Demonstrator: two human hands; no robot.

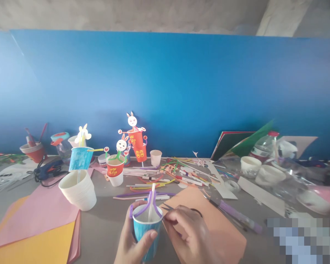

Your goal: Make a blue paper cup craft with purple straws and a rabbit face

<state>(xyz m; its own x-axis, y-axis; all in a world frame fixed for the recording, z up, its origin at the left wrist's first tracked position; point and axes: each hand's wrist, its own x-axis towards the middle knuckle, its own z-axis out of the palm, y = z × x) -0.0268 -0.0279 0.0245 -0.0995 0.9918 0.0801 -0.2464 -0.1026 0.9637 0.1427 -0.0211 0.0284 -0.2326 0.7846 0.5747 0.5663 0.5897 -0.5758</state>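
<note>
My left hand [130,245] wraps around a blue paper cup [145,229] at the bottom centre, thumb across its front. A white straw [151,196] stands up out of the cup, and purple strips [143,209] curve over its rim. My right hand [188,234] is at the cup's right rim, fingers pinched on the end of a purple strip. Scissors [178,209] lie partly hidden behind that hand on an orange sheet [222,227].
A stack of white cups [78,189] leans at the left on pink and yellow sheets [35,227]. Red cups with bunny toppers [136,141], a blue cup on a stick [81,157], loose straws and strips [165,174], bowls [250,165], a bottle [264,146] and a blue backboard [181,91] stand behind.
</note>
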